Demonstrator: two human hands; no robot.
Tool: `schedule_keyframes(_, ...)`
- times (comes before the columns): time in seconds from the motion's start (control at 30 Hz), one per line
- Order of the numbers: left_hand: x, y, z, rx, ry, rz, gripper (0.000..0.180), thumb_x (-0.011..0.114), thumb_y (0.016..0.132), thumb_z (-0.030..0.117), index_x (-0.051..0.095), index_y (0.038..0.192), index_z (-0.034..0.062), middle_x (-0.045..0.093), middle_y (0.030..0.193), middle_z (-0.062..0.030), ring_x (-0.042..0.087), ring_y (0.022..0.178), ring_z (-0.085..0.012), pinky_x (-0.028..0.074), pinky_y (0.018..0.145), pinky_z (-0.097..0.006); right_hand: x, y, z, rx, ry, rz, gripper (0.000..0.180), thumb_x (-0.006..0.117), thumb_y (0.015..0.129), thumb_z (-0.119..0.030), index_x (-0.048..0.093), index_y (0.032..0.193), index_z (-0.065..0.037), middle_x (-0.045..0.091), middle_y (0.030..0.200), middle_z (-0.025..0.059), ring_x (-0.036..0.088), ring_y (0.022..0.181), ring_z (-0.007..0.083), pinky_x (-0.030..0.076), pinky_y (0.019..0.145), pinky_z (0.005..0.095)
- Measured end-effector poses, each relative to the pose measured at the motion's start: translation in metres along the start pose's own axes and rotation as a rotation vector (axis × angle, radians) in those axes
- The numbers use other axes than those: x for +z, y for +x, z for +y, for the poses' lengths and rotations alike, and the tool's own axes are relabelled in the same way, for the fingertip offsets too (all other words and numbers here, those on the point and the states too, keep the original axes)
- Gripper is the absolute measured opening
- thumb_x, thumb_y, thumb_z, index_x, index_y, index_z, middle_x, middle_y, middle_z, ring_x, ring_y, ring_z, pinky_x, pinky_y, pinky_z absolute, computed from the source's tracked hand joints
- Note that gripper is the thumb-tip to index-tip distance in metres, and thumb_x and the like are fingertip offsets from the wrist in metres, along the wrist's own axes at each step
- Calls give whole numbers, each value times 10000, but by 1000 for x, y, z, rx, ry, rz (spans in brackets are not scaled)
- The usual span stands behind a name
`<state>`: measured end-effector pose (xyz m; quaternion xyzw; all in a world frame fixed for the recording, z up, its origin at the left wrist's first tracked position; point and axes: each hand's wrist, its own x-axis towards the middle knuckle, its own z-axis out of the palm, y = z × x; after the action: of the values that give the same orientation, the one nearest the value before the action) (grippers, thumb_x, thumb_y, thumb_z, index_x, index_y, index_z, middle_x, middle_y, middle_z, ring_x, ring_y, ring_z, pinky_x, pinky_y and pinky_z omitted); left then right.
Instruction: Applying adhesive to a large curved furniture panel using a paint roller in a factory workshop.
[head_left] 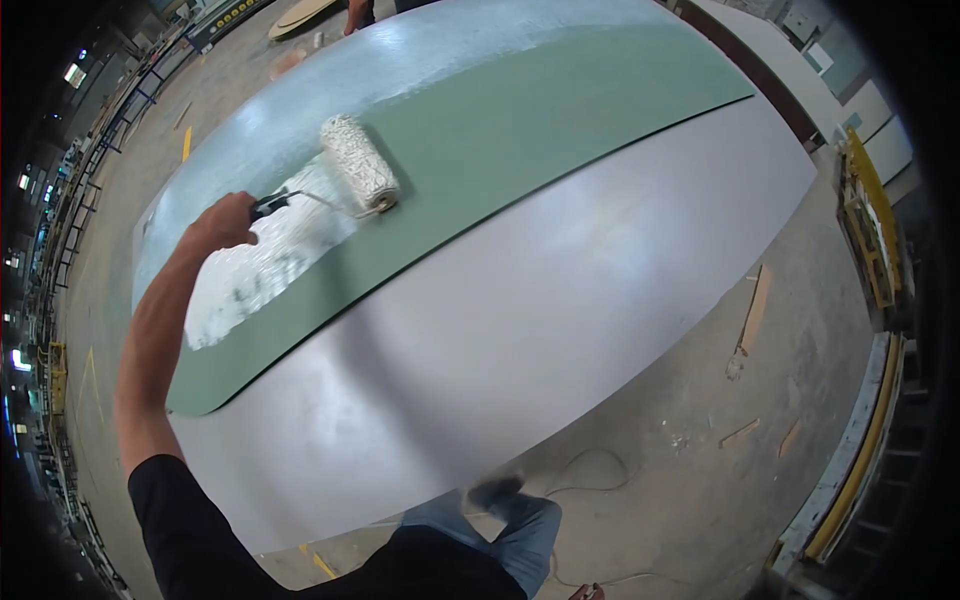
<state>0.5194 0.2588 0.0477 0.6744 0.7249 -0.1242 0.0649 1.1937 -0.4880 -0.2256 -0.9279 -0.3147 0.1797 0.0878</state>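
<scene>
My left hand [224,222] is closed around the dark handle of a paint roller [360,162], arm stretched out over the work. The roller's fluffy white sleeve is wet and rests on a green board [540,120]. Beside it, thick white coating [265,265] lies in a streaky patch on the board's left part. A thinner, glossy whitish film [300,90] covers the far side. Under the green board is a larger pale grey panel [520,320], bare along its near side. Only fingertips of what looks like my right hand [588,593] show at the lower edge; their grip is hidden.
Another person's hand [358,14] is at the far edge. A yellow metal frame [868,215] and a long yellow-edged rail [850,470] stand at the right. Wood scraps [755,310] and a thin cable [610,465] lie on the concrete floor near my legs.
</scene>
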Motion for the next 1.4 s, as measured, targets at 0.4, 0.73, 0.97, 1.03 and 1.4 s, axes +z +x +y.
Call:
schedule_keyframes(0.4,-68,166,235,-59,27,-105,422,891,640,221,681,938,7,707,884,-200,680,864,-381,547,795,-453,-108,493,-124,-144,317,131,374,533,1027,-177,528,1296,82,481,1370,255,530,1230,382,462,1009,460)
schedule_keyframes(0.73,-126,315,446,-25,78,-124,357,864,667,218,680,918,43,696,881,-172,679,873,-353,556,798,-454,-124,686,-142,-64,231,34,434,553,1003,-249,530,1312,54,430,1404,266,461,1295,433,408,1077,462)
schedule_keyframes(0.97,-156,448,628,-40,-159,-157,330,839,661,169,620,840,0,668,776,-177,680,756,-343,557,675,-444,-201,840,-144,-42,-77,3,415,551,995,-247,529,1265,67,437,1381,304,446,1294,457,399,1072,479)
schedule_keyframes(1.03,-170,481,666,-4,-147,-158,326,831,664,161,613,844,-3,666,770,-180,683,738,-339,559,654,-445,-224,878,-148,26,-129,11,416,552,994,-252,527,1265,62,438,1381,298,455,1284,453,405,1062,474)
schedule_keyframes(1.4,-207,645,880,40,-72,-52,168,690,720,25,689,888,10,708,931,-229,689,912,-390,559,783,-463,-262,1154,-228,-78,-47,-46,429,540,1002,-280,519,1278,47,439,1375,279,499,1220,450,452,993,471)
